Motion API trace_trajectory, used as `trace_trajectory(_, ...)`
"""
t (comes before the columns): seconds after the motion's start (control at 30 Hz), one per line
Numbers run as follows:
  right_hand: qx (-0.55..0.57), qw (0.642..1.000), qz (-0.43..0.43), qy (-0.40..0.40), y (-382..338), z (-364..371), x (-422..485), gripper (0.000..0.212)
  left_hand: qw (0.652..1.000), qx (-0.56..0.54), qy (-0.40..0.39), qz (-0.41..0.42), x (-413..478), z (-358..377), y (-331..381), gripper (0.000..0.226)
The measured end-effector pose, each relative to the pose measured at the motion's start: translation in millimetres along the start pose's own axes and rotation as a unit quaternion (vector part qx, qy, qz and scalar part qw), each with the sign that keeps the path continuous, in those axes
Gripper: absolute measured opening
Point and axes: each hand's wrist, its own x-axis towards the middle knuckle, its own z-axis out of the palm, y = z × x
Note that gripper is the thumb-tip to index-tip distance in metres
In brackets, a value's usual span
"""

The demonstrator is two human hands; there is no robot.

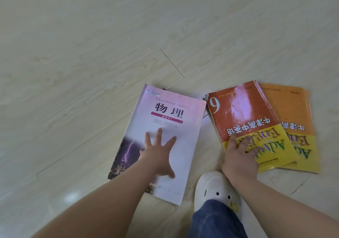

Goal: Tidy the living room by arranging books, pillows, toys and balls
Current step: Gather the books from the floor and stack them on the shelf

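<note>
Head camera, looking down at a pale wood-look floor point(91, 54). Your left grip point(157, 153) is released: the fingers are spread and lie flat on the cover of a pink physics book point(170, 113). That book lies on the floor directly under this grip, its title end stretching away beyond the fingertips and its lightning picture just left of the palm.

Your right grip point(240, 157) is grasping the near corner of a red book point(244, 113) marked with a large 6. The fingers curl over its yellow band and the thumb sits at its left edge; whether the thumb reaches underneath cannot be told. The red book runs away from this grip, with its print upside down to you. An orange book point(293, 109) with similar lettering lies just right of this grip, partly beneath the red one.

Between the two grips the books are near but apart. A white slipper point(214, 188) and a blue trouser leg point(214, 219) sit just behind the right grip, between your forearms.
</note>
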Motion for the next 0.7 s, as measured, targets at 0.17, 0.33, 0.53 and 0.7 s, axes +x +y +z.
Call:
trace_trajectory(0.17, -0.026, 1.0, -0.006, 0.006, 3, -1, 3, 0.064, 0.999, 0.046, 0.013, 0.015, -5, 0, -11, 0.111)
trace_trajectory(0.33, -0.067, 0.997, -0.016, 0.025, 5, -3, 3, 0.064, 0.992, 0.108, 0.061, -0.009, -7, 12, -2, 0.108)
trace_trajectory(0.53, -0.1, 0.993, -0.043, 0.039, 2, -11, 4, 0.06, 0.998, 0.053, 0.02, 0.008, -4, 6, -3, 0.112)
trace_trajectory(0.7, 0.092, 0.991, -0.047, 0.086, 14, -32, 4, 0.045, 0.989, -0.138, 0.045, -0.016, -4, -11, 5, 0.081)
